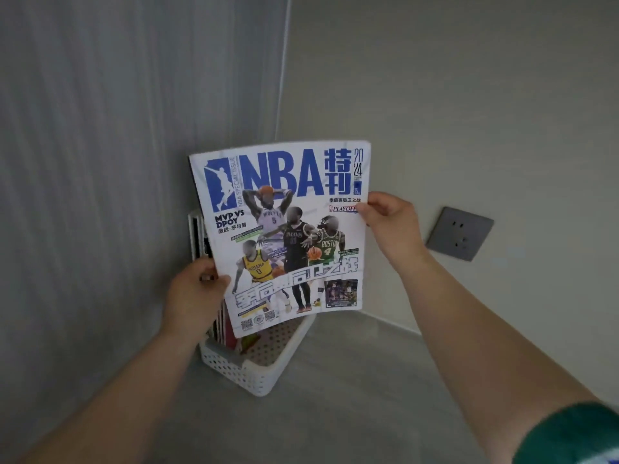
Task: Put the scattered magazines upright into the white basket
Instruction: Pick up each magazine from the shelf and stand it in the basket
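The magazine [284,236] is held upright, cover toward the camera, above the basket [258,370], its lower edge over the basket's open right half. Other magazines [222,324] stand at the basket's left side. The left hand [194,293] pinches the magazine's left edge low down; the right hand [390,219] pinches its right edge higher up. Both arms are stretched forward.

- NBA magazine [284,236]: white-and-blue cover, upright, facing near, above the basket.
- White basket [258,373]: perforated, in the far corner, magazines [222,324] standing upright at its left.
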### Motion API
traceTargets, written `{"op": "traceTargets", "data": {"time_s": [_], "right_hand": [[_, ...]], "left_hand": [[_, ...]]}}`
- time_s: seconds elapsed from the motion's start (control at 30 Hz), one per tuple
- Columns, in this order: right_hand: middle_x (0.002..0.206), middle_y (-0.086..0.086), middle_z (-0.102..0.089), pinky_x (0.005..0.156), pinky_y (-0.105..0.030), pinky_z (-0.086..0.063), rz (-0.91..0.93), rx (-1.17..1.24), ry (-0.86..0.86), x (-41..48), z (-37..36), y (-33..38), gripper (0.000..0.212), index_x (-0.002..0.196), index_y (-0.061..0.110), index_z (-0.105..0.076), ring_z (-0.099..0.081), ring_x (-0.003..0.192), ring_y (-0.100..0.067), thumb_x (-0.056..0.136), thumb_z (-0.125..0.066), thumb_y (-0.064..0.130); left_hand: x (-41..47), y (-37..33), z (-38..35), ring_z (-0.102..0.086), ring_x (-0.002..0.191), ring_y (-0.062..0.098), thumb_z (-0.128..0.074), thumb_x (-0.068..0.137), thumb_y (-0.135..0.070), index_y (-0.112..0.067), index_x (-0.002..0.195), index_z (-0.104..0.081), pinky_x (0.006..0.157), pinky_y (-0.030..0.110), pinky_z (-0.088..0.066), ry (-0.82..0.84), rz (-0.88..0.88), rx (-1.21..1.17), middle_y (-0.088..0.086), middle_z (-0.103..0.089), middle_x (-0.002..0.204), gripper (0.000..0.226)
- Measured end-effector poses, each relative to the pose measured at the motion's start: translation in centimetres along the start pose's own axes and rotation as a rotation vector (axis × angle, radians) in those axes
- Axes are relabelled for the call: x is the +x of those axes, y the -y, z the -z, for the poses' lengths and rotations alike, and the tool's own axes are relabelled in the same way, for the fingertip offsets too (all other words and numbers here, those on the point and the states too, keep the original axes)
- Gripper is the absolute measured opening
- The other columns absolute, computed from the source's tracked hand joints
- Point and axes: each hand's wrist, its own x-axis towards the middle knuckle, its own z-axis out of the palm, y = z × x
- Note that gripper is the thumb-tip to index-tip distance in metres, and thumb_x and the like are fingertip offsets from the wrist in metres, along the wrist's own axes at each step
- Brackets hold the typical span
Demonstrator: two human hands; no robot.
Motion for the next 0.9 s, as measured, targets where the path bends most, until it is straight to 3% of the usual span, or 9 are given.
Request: {"op": "traceTargets", "data": {"time_s": [0.17, 0.33, 0.5, 0.57, 0.67, 0.8, 0.9], "right_hand": [[0.085, 0.002, -0.064, 0.053, -0.001, -0.045, 0.048, -0.109, 0.056, 0.7, -2.6, -1.5, 0.019, 0.1, 0.007, -0.067, -0.056, 0.061, 0.005, 0.084, -0.056, 0.008], [0.085, 0.001, -0.063, 0.046, -0.002, -0.042, -0.021, -0.042, 0.074, 1.0, -4.0, -3.4, 0.02, 0.101, 0.003, -0.066, -0.056, 0.049, 0.013, 0.083, -0.057, 0.003], [0.088, -0.002, -0.062, 0.047, -0.003, -0.045, -0.113, 0.018, 0.048, 1.9, -5.5, -4.1, 0.019, 0.1, 0.0, -0.065, -0.058, 0.056, 0.003, 0.085, -0.054, 0.003], [0.085, -0.001, -0.062, 0.046, -0.003, -0.045, -0.136, 0.06, 0.047, 2.2, -6.2, -4.2, 0.019, 0.101, -0.002, -0.064, -0.059, 0.05, 0.005, 0.085, -0.053, 0.001], [0.073, 0.004, -0.061, 0.042, -0.004, -0.042, -0.179, 0.152, 0.056, 2.3, -7.3, -4.7, 0.019, 0.101, -0.003, -0.063, -0.057, 0.043, 0.01, 0.086, -0.051, -0.001], [0.072, 0.004, -0.059, 0.042, -0.004, -0.043, -0.251, 0.215, 0.051, 2.5, -8.9, -5.7, 0.019, 0.101, -0.004, -0.062, -0.056, 0.042, 0.01, 0.086, -0.051, -0.001], [0.078, -0.001, -0.059, 0.042, -0.005, -0.043, -0.323, 0.227, 0.065, 2.4, -9.9, -6.8, 0.02, 0.103, -0.004, -0.06, -0.057, 0.043, 0.006, 0.087, -0.049, -0.001]], "left_hand": [[-0.2, 2.1, 0.1, -0.054, 0.072, 0.02, -0.062, 0.078, -0.007, -0.001, 0.089, -0.066, 0.06, 0.025, -0.036, -0.036, 0.039, 0.096, 0.006, -0.063, 0.084, 0.013], [-0.8, 4.4, 0.1, -0.056, 0.066, 0.024, -0.068, 0.074, -0.009, 0.0, 0.082, -0.067, 0.067, 0.03, -0.041, -0.095, -0.016, 0.168, 0.02, -0.068, 0.084, 0.013], [-1.0, 4.4, -0.3, -0.054, 0.06, 0.014, -0.067, 0.075, -0.009, -0.009, 0.081, -0.061, 0.061, 0.025, -0.041, -0.085, -0.04, 0.134, 0.007, -0.064, 0.075, 0.009], [-1.3, 4.5, -0.2, -0.052, 0.06, 0.001, -0.068, 0.074, -0.007, -0.019, 0.078, -0.053, 0.057, 0.022, -0.04, -0.092, -0.034, 0.097, -0.006, -0.059, 0.067, 0.019], [-2.0, 4.7, 0.1, -0.052, 0.063, -0.006, -0.07, 0.072, -0.007, -0.033, 0.071, -0.045, 0.054, 0.018, -0.04, -0.117, -0.038, 0.076, -0.024, -0.053, 0.066, 0.036], [-2.3, 5.2, 0.3, -0.056, 0.062, -0.004, -0.071, 0.071, -0.009, -0.041, 0.064, -0.046, 0.055, 0.015, -0.04, -0.099, -0.058, 0.091, -0.024, -0.055, 0.065, 0.041], [-2.5, 5.8, -0.1, -0.058, 0.061, 0.005, -0.071, 0.071, -0.01, -0.029, 0.069, -0.055, 0.062, 0.025, -0.048, -0.069, -0.076, 0.135, -0.017, -0.058, 0.064, 0.024]]}}
